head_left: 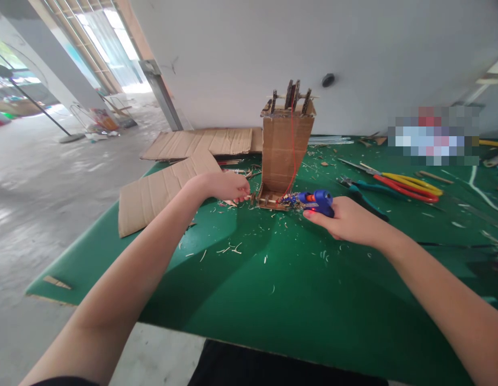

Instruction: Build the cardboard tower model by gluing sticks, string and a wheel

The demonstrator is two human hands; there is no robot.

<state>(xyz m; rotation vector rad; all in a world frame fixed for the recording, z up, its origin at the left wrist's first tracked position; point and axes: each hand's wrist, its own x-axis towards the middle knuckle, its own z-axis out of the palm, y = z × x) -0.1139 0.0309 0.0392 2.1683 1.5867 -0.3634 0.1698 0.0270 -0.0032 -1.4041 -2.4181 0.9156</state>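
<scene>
A tall cardboard tower [284,150] stands on the green table [273,289], with wooden wheels and sticks on top and a red string hanging down its front. My right hand [345,221] is closed round a blue glue gun [318,202], whose nozzle points at the tower's base. My left hand [227,186] is closed beside the base on the left, pinching a thin wooden stick [249,197] that runs into it.
Flat cardboard sheets [180,166] lie at the table's back left. Red-and-yellow-handled pliers [405,186] and teal-handled pliers [361,190] lie to the right. Wood shavings litter the table. Its left edge drops to a concrete floor.
</scene>
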